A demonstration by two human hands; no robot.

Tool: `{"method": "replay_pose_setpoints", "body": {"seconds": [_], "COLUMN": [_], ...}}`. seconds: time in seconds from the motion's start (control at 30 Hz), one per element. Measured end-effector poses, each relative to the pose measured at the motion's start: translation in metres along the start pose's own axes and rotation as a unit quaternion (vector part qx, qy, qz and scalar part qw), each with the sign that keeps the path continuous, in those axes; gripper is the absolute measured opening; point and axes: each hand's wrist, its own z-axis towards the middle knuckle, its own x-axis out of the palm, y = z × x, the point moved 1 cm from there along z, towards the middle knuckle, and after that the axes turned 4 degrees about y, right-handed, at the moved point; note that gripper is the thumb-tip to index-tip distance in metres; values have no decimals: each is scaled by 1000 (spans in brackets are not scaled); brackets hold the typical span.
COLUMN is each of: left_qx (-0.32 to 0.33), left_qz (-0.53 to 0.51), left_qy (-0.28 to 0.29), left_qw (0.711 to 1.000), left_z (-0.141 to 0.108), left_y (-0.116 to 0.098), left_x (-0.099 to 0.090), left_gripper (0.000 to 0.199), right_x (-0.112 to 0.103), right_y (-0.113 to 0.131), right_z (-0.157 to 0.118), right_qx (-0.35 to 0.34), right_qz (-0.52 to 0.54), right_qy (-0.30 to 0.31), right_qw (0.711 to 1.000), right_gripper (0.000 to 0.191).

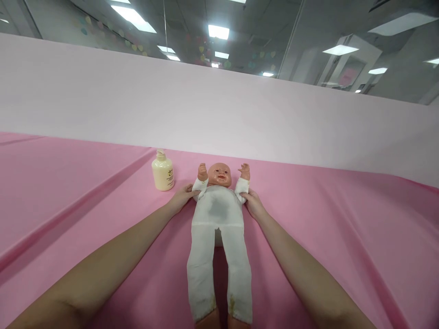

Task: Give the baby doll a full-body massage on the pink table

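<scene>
A baby doll (219,205) in a white cloth suit lies face up, its head away from me and its legs toward me. The suit has a grey patch on the belly and yellowish stains near the ankles. My left hand (181,198) grips the doll's upper arm on the left side, thumb on top and fingers partly hidden behind it. On the other side my right hand (253,204) holds the opposite arm near the elbow. Both doll forearms point upward, with the small hands raised beside the head.
A cream pump bottle (163,172) stands left of the doll, close to my left hand. Pink cloth (85,196) with several folds covers the surface. Behind it rises a white wall (219,114), topped by glass with reflected ceiling lights.
</scene>
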Motion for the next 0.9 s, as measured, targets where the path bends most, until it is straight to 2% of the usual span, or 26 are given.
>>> {"method": "replay_pose_setpoints", "body": {"seconds": [0.13,0.3,0.6,0.73,0.83,0.9], "left_qx": [1,-9,-13,-4,2,6], "left_qz": [2,33,72,112,103,83], "left_qy": [-4,-33,-48,-47,-32,-12], "left_qw": [1000,999,996,993,994,996], "left_z": [1,3,2,1,-1,-2], "left_y": [1,4,2,3,3,3], "left_x": [-1,-4,-2,-2,-2,-2], "left_gripper": [46,46,52,49,48,49], "right_x": [-1,0,0,1,5,7], "right_y": [1,2,-1,0,3,5], "right_z": [-1,-2,-2,-4,-8,-9], "right_qx": [25,28,31,21,7,-1], "right_qz": [-5,-5,-40,-51,-43,-38], "right_qy": [0,2,1,10,30,51], "right_qw": [1000,1000,999,998,999,998], "right_gripper": [24,28,33,29,25,32]}}
